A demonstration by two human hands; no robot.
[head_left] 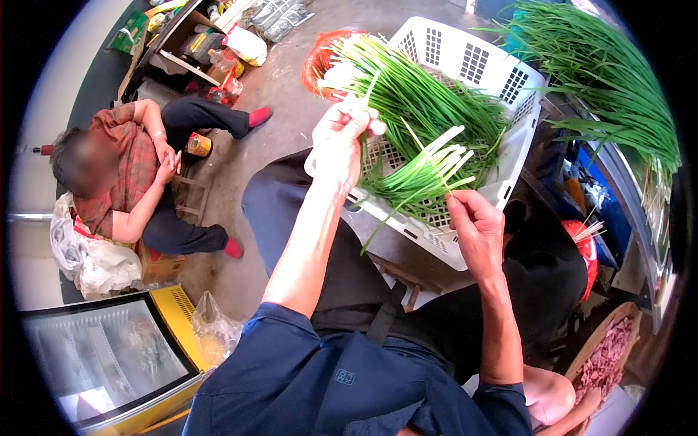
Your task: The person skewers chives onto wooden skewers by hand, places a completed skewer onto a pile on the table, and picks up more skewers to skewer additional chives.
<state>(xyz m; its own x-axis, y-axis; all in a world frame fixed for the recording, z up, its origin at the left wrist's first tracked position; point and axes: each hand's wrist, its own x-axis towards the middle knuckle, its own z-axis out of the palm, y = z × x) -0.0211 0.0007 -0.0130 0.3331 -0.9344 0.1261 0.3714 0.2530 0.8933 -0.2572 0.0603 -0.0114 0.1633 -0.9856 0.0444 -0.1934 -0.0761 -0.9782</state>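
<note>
A white plastic basket (474, 62) rests before my lap. In it lies a large heap of green garlic chives (429, 102), their white ends toward the upper left. Nearer to me is a smaller bunch of chives (422, 178), pale cut ends pointing right. My left hand (343, 138) is closed above the basket's left side; a thin pale stalk sticks up from its fingers. At the small bunch's right end, my right hand (476, 221) pinches a thin straw-like strand (441, 182) that runs up across the pale ends.
A red plastic bag (314, 65) is at the basket's far left corner. More chives (603, 80) lie on a stand at right. A seated person (131, 171) is at left, above a glass-topped cooler (109, 356). A woven basket (611, 349) holds reddish pieces, lower right.
</note>
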